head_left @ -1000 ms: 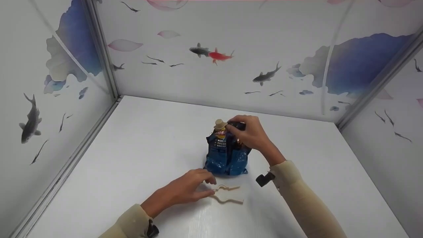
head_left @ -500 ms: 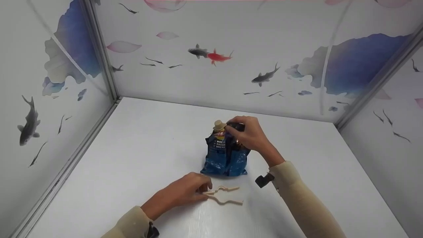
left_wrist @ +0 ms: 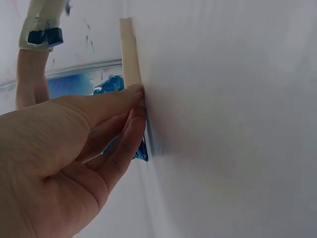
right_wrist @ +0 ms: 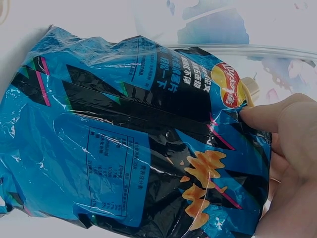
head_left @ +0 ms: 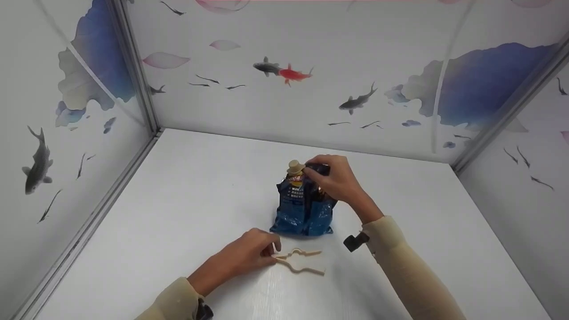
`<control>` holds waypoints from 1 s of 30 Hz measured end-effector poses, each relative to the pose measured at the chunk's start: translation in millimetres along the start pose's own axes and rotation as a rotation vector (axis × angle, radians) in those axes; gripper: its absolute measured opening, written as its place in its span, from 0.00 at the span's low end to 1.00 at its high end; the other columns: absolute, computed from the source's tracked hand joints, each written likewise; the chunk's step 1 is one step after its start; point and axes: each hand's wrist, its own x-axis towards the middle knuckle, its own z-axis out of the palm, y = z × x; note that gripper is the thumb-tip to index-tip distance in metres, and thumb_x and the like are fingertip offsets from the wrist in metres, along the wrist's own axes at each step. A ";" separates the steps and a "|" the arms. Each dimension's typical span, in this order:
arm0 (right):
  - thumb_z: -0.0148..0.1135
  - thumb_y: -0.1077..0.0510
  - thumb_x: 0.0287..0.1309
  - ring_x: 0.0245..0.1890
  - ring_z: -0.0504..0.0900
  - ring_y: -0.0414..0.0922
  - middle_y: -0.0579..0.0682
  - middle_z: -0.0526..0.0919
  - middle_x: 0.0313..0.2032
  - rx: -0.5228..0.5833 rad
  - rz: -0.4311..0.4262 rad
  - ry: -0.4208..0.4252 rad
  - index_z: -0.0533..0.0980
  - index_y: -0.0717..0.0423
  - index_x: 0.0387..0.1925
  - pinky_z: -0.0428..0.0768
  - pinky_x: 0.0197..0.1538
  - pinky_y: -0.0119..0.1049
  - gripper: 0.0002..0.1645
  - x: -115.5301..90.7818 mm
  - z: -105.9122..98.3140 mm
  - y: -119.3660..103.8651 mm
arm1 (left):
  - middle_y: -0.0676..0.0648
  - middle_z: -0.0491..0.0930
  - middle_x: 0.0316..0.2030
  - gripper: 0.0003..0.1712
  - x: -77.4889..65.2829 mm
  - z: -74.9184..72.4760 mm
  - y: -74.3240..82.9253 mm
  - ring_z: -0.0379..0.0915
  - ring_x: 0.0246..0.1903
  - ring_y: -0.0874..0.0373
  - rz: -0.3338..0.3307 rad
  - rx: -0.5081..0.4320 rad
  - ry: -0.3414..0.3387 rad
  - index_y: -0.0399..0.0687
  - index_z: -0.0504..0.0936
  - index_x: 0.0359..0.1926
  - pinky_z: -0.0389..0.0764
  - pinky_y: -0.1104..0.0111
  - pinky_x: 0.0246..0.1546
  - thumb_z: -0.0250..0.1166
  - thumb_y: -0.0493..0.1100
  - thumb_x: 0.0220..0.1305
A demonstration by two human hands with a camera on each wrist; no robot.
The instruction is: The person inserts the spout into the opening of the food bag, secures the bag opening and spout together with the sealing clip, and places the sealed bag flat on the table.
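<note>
My right hand (head_left: 333, 178) grips the gathered top edge of a blue and black chip bag (head_left: 306, 213), which stands upright on the table. A beige capped spout (head_left: 295, 167) sticks up at the bag's top left, beside my right fingertips. In the right wrist view my thumb presses the printed front of the bag (right_wrist: 114, 163). My left hand (head_left: 249, 253) pinches the joined end of a beige V-shaped bag clip (head_left: 298, 269) between thumb and fingers. The clip's two wavy arms are spread apart and point right. In the left wrist view the clip (left_wrist: 130, 54) is seen edge-on.
A white table (head_left: 191, 191) spreads around the bag and clip. White panels with painted fish stand at the back (head_left: 249, 111) and on both sides, joined by metal frame posts (head_left: 140, 84).
My left fingers have closed on the clip's joined end, and the clip has shifted slightly left. My right hand keeps its grip on the chip bag, almost still.
</note>
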 end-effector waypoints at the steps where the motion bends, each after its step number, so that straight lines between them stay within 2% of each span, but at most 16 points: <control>1: 0.70 0.54 0.73 0.48 0.88 0.49 0.53 0.92 0.49 0.000 -0.001 0.002 0.89 0.55 0.52 0.90 0.56 0.50 0.13 0.1 0.0 0.0 | 0.44 0.91 0.36 0.09 -0.3 -0.6 -0.1 0.84 0.34 0.65 -0.004 -0.008 0.000 0.41 0.88 0.45 0.84 0.77 0.37 0.76 0.33 0.65; 9: 0.70 0.54 0.73 0.49 0.88 0.49 0.53 0.92 0.49 0.005 -0.002 0.012 0.89 0.56 0.51 0.90 0.57 0.51 0.12 0.1 -0.2 0.2 | 0.44 0.92 0.37 0.07 -4.1 -2.9 -1.7 0.87 0.36 0.64 0.017 -0.055 0.027 0.41 0.88 0.44 0.88 0.72 0.41 0.76 0.33 0.65; 17: 0.70 0.54 0.73 0.50 0.88 0.50 0.53 0.92 0.50 0.002 0.003 0.010 0.89 0.56 0.52 0.90 0.58 0.51 0.13 -0.9 0.7 0.7 | 0.46 0.92 0.35 0.08 -10.3 -5.3 -4.8 0.89 0.36 0.62 0.033 -0.127 0.107 0.42 0.88 0.42 0.88 0.70 0.41 0.76 0.29 0.64; 21: 0.70 0.54 0.73 0.50 0.88 0.49 0.53 0.92 0.50 -0.002 0.000 0.012 0.89 0.56 0.52 0.90 0.58 0.51 0.13 -0.5 0.3 0.9 | 0.44 0.92 0.37 0.09 -13.3 -8.6 -6.2 0.90 0.37 0.59 0.039 -0.162 0.143 0.40 0.88 0.46 0.89 0.70 0.42 0.76 0.31 0.66; 30: 0.70 0.54 0.73 0.49 0.88 0.50 0.53 0.91 0.49 0.002 -0.006 0.001 0.89 0.55 0.52 0.90 0.57 0.51 0.13 -1.1 -0.7 1.2 | 0.48 0.91 0.41 0.15 -17.0 -15.0 -5.6 0.86 0.38 0.64 0.007 -0.132 0.225 0.44 0.88 0.55 0.89 0.72 0.45 0.75 0.35 0.69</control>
